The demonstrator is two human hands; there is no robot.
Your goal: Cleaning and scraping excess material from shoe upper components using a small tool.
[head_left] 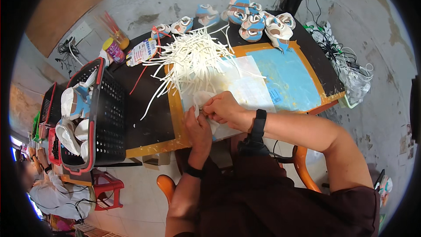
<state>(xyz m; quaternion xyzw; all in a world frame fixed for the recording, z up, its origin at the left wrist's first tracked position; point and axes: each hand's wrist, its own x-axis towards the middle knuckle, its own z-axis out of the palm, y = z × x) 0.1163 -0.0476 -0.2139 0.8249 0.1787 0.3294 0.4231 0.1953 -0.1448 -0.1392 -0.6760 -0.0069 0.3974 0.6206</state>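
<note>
A whitish shoe upper point(202, 98) is at the near side of the table, partly covered by my hands. My left hand point(197, 128) is closed on its near left side. Just to the right, my right hand point(226, 110) is in a pinch at the upper's opening; its fingertips hide whatever is between them. Behind both hands lies a loose heap of white shoelaces point(193, 57), spilling over the white sheet point(252, 81) and the dark tabletop.
Several blue, white and brown shoe uppers point(252, 28) stand along the table's back. A black basket point(112, 123) of uppers stands at the left. A blue mat point(287, 79) edged with orange tape lies right. Tangled cables point(340, 52) hang beyond. Another person point(57, 193) sits far left.
</note>
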